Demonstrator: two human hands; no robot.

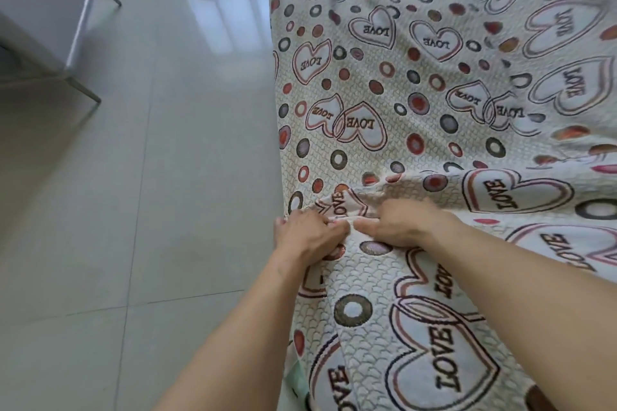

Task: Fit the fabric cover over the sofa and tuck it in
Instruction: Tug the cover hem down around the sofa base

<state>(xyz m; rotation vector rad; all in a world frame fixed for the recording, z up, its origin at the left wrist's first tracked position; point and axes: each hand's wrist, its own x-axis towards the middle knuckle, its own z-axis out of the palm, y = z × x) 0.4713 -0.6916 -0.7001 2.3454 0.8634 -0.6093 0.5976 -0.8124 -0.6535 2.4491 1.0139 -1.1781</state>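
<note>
A cream fabric cover [434, 83] printed with "LOVE" hearts and coloured rings lies spread over the sofa, filling the right half of the view. The sofa itself is hidden under it. A raised fold runs across the cover near its left edge. My left hand [307, 237] and my right hand [400, 223] sit side by side on that fold, fingers curled into the cloth and thumbs almost touching. Both grip the bunched fabric close to the sofa's left edge.
Pale glossy floor tiles [150, 193] cover the left half of the view. A grey piece of furniture with thin metal legs [50, 10] stands at the top left, apart from the sofa. A green strip [297, 380] peeks out under the cover's lower edge.
</note>
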